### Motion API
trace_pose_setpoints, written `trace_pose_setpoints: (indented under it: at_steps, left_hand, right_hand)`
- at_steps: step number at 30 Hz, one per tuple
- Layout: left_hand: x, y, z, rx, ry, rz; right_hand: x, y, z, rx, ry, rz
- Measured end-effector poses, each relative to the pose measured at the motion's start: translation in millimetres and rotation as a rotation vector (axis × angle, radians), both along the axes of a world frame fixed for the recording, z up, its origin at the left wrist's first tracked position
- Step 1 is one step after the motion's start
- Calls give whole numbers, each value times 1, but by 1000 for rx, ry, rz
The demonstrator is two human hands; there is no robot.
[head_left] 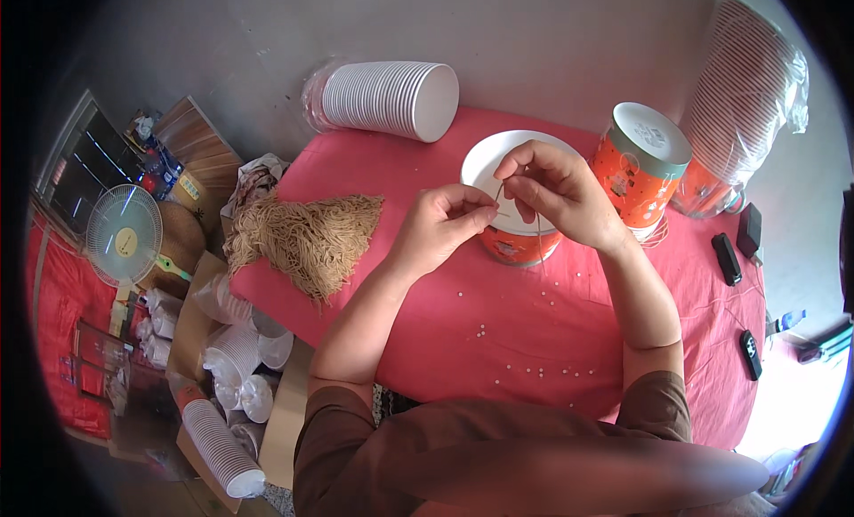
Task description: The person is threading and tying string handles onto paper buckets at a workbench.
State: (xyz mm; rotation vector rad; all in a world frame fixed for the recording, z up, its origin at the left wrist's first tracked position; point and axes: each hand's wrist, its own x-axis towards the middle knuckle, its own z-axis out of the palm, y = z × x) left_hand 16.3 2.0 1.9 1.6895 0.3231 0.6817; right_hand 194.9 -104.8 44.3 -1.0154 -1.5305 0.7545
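Both hands are raised above an orange patterned paper tub (525,249) with a round white top, which they partly cover. Thumb and fingers of my left hand (449,222) pinch a thin brown cord. My right hand (556,192), slightly higher, is closed on the same cord (540,224), and a loose length of it hangs down in front of the tub. A pile of tan cords (311,237) lies on the table to the left. To the right stands another orange tub (636,175), upside down, with some cord loops around its foot.
The red-covered table (427,339) carries scattered small white beads (541,373). A stack of white tubs (391,99) lies at the back; bagged orange tubs (743,99) lean at the right. Dark devices (726,259) sit near the right edge. Left are boxed cups (236,366) and a fan (124,235).
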Motion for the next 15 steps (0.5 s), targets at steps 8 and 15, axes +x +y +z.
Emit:
trace_pose_setpoints:
  at_steps: [8, 15]
  left_hand:
    - [-4, 19, -8, -427, -127, -160]
    - [-5, 25, -11, -638, -184, -207]
  right_hand:
    - [12, 13, -15, 243, -639, -356]
    - [1, 6, -6, 319, -642, -252]
